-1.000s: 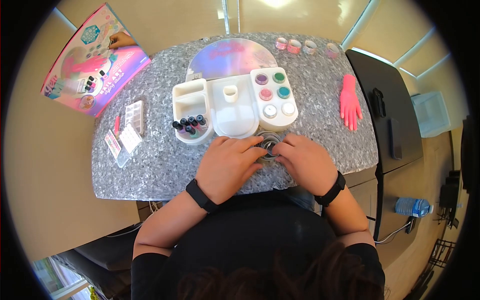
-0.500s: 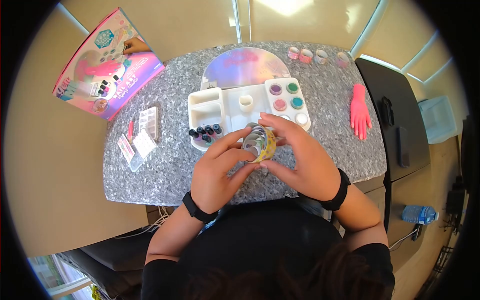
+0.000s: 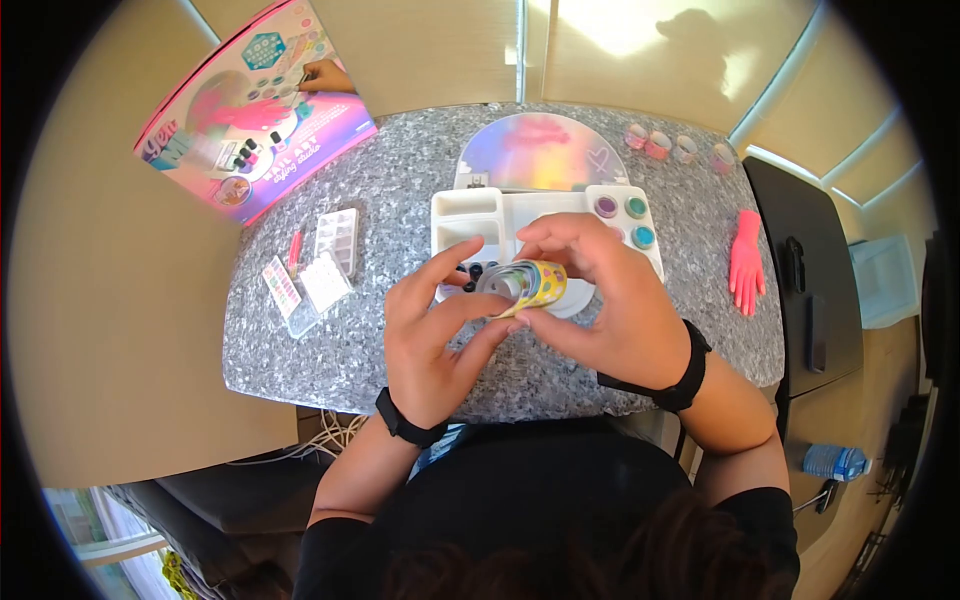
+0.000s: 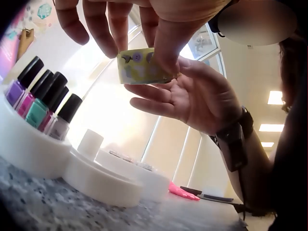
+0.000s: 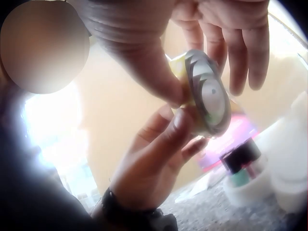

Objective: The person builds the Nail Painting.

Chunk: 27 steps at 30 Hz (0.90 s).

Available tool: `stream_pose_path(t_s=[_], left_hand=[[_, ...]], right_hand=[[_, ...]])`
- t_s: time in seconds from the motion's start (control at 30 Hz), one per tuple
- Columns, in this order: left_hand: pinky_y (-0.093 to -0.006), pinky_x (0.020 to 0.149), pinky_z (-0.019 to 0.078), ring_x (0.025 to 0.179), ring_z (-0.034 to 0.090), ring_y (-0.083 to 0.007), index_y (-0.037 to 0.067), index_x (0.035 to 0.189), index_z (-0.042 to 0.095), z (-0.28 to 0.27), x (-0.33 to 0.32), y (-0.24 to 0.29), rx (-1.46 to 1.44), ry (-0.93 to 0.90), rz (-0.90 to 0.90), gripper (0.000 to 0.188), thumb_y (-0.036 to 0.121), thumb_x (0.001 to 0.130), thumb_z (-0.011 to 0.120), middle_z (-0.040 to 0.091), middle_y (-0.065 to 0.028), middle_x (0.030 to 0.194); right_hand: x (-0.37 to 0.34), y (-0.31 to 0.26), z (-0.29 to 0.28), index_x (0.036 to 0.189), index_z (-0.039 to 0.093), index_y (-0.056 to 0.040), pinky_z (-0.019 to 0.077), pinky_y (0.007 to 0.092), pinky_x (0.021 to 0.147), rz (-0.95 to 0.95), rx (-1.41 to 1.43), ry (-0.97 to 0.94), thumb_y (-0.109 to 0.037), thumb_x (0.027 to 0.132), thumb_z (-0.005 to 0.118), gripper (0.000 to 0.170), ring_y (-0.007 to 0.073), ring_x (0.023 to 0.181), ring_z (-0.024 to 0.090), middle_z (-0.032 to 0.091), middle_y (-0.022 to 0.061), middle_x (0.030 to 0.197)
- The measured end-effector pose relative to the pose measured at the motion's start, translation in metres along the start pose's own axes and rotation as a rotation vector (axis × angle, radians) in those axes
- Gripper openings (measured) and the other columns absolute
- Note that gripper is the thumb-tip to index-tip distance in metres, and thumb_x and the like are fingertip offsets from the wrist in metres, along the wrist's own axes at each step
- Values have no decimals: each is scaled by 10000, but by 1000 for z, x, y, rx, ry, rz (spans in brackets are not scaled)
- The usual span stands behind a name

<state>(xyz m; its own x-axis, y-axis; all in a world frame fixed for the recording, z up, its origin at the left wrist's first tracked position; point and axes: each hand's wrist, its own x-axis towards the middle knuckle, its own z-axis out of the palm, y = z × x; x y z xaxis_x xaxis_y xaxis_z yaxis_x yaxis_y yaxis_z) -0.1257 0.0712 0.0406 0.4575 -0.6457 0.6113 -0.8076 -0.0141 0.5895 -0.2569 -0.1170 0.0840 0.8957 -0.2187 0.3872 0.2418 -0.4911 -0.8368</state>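
Observation:
A yellow patterned roll (image 3: 548, 283), a strip wound in loose coils, is held up over the near side of the white tray (image 3: 468, 198). My left hand (image 3: 432, 318) pinches its lower left edge between thumb and finger, the other fingers spread. From the right, my right hand (image 3: 622, 305) grips the roll with the thumb below and fingers behind. The right wrist view looks into the open coils of the roll (image 5: 208, 94), grey and white inside. Several black-capped nail polish bottles (image 4: 50, 96) stand in the tray, partly hidden by my left hand in the head view.
Jars of coloured glitter (image 3: 641, 237) sit in the tray's right section. A pink model hand (image 3: 746, 265) lies to the right. Small patterned rolls (image 3: 657, 146) line the back edge. At left are a compartment box (image 3: 337, 240), sticker sheets (image 3: 282, 286) and a large box (image 3: 260, 115).
Both hands have lifted the roll from the table beside the tray and raised it toward me. It has turned, showing its yellow patterned outside. The head view has shifted too.

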Motion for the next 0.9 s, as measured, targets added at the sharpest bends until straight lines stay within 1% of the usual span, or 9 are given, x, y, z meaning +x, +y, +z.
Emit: stream_pose_path(t_s=[0.1,0.17,0.3,0.37,0.43,0.47,0.53,0.7,0.9], left_hand=[[-418,1019,573,1182,711,-290,87,1126,808,-8,3,-3,19,-10,-23,400,82,759,968,672,-167,1518],[-437,1056,557,1245,702,-312,84,1212,812,-13,3,-7,-26,30,-165,447,98,787,950,669,-172,1523],[-476,1132,514,1392,647,-347,87,1287,794,-24,3,-24,99,123,-181,392,107,900,855,668,-180,1521],[-470,1136,510,1382,648,-341,82,1305,781,-27,-1,-33,122,139,-177,381,92,927,826,668,-180,1518],[-491,1115,525,1339,674,-402,72,1266,787,-31,-4,-37,100,164,-247,357,146,926,867,675,-210,1480],[-491,1115,525,1339,674,-402,72,1266,787,-33,-6,-39,103,169,-246,357,146,926,867,675,-210,1480],[-454,1114,522,1339,661,-347,66,1300,772,-37,-10,-42,156,143,-257,356,100,947,808,664,-191,1515],[-450,1103,524,1332,661,-347,60,1296,769,-42,-17,-45,171,125,-269,351,98,949,807,661,-193,1516],[-471,1150,492,1396,623,-359,53,1288,765,-38,-19,-42,147,99,-295,340,81,950,796,646,-192,1533]], right_hand=[[20,7,3,1410,564,-35,587,397,1018,-38,0,46,-49,887,851,597,308,1200,744,715,163,1243],[37,14,1,1370,565,-28,595,400,988,-88,-140,80,-42,896,838,546,309,1164,749,714,170,1234],[72,41,5,1316,574,-40,588,438,937,-64,-239,14,-93,878,847,519,367,1096,747,749,186,1159],[88,55,13,1292,587,-52,581,465,952,-44,-301,-7,-147,850,873,535,388,1108,726,768,180,1117],[100,66,21,1272,603,-67,576,480,970,27,-341,-140,-178,820,897,550,386,1140,701,772,170,1108],[103,61,24,1211,642,-59,573,424,947,88,-365,-188,-175,808,915,500,337,1109,723,763,143,1141],[106,68,32,1208,642,-70,568,434,956,61,-401,-219,-179,799,917,505,344,1122,704,761,133,1124],[110,68,40,1122,677,-97,537,459,1008,69,-498,-313,-220,759,950,470,352,1179,645,754,79,1122],[97,64,22,1208,739,-116,454,462,1144,8,-476,-259,-322,795,956,511,365,1286,602,749,86,1230]])
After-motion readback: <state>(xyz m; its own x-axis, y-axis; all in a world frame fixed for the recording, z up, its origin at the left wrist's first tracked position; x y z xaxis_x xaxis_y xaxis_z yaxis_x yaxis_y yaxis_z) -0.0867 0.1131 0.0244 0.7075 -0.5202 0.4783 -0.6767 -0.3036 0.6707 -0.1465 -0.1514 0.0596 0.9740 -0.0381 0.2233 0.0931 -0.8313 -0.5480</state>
